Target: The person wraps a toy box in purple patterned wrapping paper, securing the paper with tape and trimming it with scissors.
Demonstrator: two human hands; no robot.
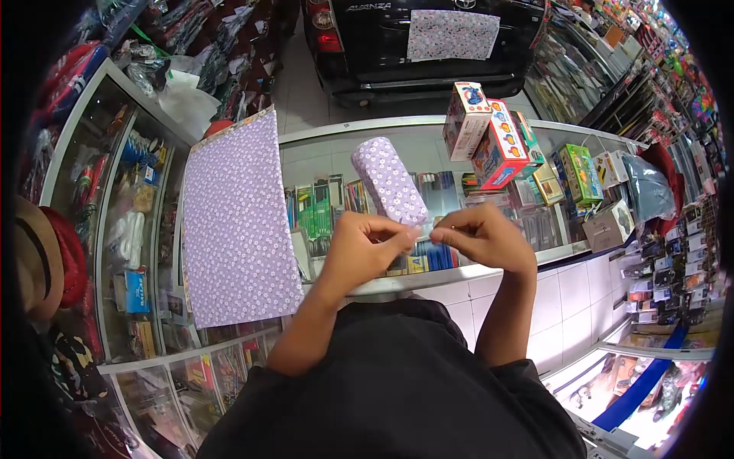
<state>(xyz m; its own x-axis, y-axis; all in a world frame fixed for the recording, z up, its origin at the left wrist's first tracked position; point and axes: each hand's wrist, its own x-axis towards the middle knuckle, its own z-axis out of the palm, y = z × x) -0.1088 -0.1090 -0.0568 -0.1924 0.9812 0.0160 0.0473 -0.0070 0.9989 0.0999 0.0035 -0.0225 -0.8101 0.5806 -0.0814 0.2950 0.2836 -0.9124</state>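
Observation:
My left hand (363,249) and my right hand (489,236) are close together above the near edge of the glass counter, each with thumb and fingers pinched. Between the fingertips shows a small clear strip (424,230), which looks like tape; it is slightly blurred. Just beyond my hands lies a box-shaped parcel (388,180) covered in lilac paper with white flowers. To the left of my left hand, sheets of the same lilac floral wrapping paper (237,229) lie flat on the counter.
Several toy boxes (501,145) stand on the glass counter (321,161) at the right. A green box (582,174) and a brown carton (608,228) sit farther right. Glass cabinets (115,191) line the left. A black car (428,53) is parked beyond the counter.

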